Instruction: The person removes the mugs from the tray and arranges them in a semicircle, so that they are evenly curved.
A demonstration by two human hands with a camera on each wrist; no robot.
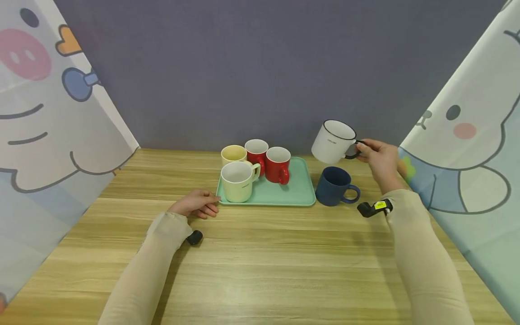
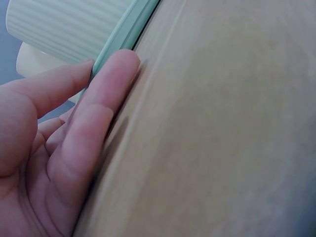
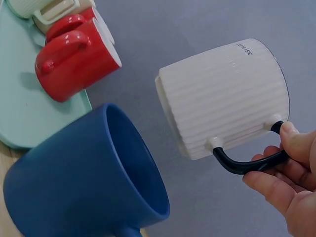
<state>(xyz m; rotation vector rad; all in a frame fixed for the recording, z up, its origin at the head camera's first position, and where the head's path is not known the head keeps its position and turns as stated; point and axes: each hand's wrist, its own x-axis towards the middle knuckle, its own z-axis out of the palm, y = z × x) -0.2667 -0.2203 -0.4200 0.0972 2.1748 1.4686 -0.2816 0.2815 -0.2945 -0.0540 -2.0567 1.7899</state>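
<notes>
My right hand [image 1: 379,158] grips a white ribbed mug [image 1: 334,142] by its black handle and holds it raised, slightly tilted, above a dark blue mug [image 1: 334,186]. That blue mug stands on the table just right of a mint-green tray [image 1: 298,189]. With thumb and fingers, my left hand [image 1: 197,203] pinches the tray's rim [image 2: 123,37] at its near left corner. On the tray's left half stand a pale green ribbed mug [image 1: 237,183], a yellow mug [image 1: 233,153] behind it, and two red mugs [image 1: 277,166] [image 1: 256,151] with white insides.
A grey wall panel [image 1: 227,72] rises behind the wooden table [image 1: 260,262]. Cartoon-printed cloths [image 1: 48,113] [image 1: 471,149] hang along the left and right sides. Bare tray surface shows to the right of the red mugs.
</notes>
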